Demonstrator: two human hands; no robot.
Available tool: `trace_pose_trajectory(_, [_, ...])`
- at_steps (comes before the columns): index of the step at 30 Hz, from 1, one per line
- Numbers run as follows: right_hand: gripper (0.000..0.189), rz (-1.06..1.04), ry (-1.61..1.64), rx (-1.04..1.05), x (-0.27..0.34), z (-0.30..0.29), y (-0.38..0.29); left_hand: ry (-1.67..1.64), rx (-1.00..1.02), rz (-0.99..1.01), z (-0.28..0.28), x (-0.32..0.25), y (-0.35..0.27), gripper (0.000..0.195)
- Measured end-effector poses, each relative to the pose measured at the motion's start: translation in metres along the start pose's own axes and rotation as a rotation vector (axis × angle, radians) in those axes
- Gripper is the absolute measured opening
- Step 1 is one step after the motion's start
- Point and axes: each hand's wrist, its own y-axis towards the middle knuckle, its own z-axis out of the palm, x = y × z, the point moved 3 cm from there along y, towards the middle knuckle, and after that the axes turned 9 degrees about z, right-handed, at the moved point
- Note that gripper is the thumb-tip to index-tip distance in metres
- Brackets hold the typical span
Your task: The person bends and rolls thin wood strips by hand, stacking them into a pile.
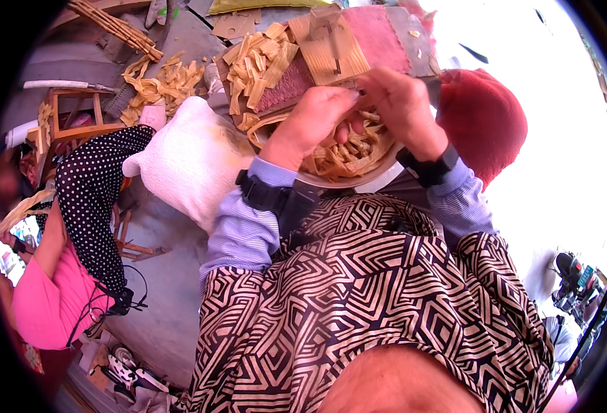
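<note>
My left hand (313,121) and my right hand (401,100) meet above a round basin (342,181) in front of my lap. Their fingertips come together near the basin's far side, beside a small dark spot. Whether a strip is pinched between them is hard to make out. Folded pale-yellow strips (352,155), seemingly dried plant material, fill the basin. Beyond it, a flat wooden block (329,64) carries an upright metal piece (331,46), partly blurred. Loose flat strips (262,62) lie left of the block, on a pink cloth (285,85).
White towelling (190,155) covers something at my left; red cloth (481,118) bulges at my right. More strips (164,82), a stick bundle (117,28) and a wooden stool (81,129) lie leftward. A person in dotted trousers (94,196) sits close by. A motorcycle (574,281) stands right.
</note>
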Motion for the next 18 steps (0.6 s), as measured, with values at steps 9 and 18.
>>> trace_pose_trajectory(9, [0.019,0.223,0.209,-0.169,-0.028,-0.040,-0.002,0.392,-0.012,0.090,-0.020,0.000,-0.036,0.022])
trace_pose_trajectory(18, [0.017,0.334,0.430,-0.130,0.000,-0.055,-0.006,0.243,0.011,0.245,0.033,-0.097,-0.076,0.018])
